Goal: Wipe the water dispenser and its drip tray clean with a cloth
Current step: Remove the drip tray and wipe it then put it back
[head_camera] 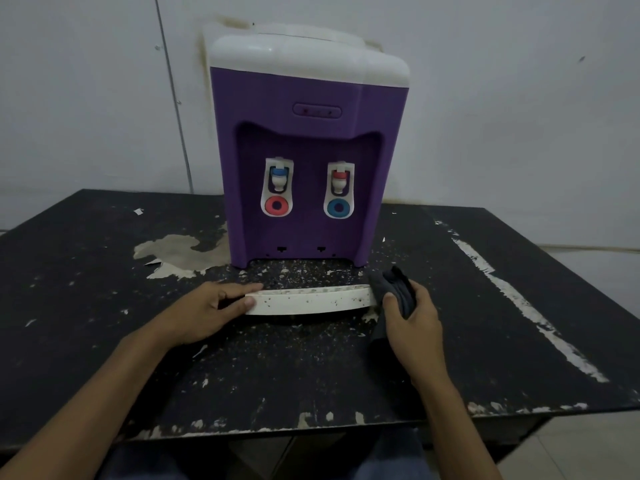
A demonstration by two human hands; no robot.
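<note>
A purple water dispenser point(304, 150) with a white top stands upright at the back of the table, against the wall. Its two white taps face me. In front of its base lies the curved white drip tray point(311, 300), speckled with dark dirt and pulled apart from the dispenser. My left hand point(204, 311) grips the tray's left end, thumb on its front face. My right hand point(414, 317) holds a dark grey cloth point(394, 284) bunched against the tray's right end.
The black table point(104, 306) is worn, with peeled pale patches left of the dispenser and a long white scrape point(519, 306) on the right. Its front edge runs just above my knees. A thin cable point(173, 98) runs down the wall.
</note>
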